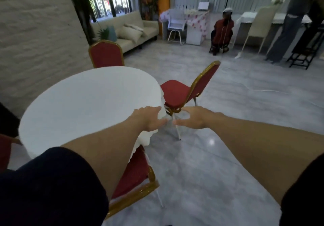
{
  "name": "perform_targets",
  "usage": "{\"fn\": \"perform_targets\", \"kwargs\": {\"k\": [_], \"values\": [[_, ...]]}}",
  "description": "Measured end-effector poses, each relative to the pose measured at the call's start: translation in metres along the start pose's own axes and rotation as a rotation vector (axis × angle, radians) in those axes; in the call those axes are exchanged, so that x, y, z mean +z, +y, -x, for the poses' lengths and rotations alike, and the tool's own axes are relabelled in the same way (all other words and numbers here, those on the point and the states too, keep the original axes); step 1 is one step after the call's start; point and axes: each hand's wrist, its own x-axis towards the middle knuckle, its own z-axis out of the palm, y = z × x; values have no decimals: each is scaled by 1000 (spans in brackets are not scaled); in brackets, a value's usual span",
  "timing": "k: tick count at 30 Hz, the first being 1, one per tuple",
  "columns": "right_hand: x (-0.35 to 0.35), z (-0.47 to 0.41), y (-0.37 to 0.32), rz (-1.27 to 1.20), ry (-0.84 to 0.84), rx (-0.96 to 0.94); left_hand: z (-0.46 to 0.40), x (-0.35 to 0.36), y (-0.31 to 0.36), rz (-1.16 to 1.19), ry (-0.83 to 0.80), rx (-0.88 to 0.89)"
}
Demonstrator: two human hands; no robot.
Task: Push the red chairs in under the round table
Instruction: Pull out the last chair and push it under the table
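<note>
Hands reach out, empty: my left hand (149,118) and right hand (192,118) spread open, aiming for red gold-framed chair (177,92) standing out from round white-clothed table (84,103).

Both arms outstretched; left hand (150,118), right hand (193,118) apparently open, empty.

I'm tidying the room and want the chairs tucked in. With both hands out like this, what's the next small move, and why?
Probably step toward the chair on the right and take hold of its backrest. Its seat sits almost wholly outside the round table, and the left hand and right hand are open, holding nothing. The near chair looks already tucked in.
</note>
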Motion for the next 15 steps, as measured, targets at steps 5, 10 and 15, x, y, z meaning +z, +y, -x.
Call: {"fn": "perform_targets", "kwargs": {"k": [5, 10, 15], "values": [[-35, -24, 55, -3, 44, 34, -72, -10, 42, 46, 28, 90], [-78, -61, 111, -14, 46, 154, -152, -38, 79, 64, -17, 139], [-129, -99, 153, -43, 117, 200, -216, -77, 112, 84, 19, 201]]}}
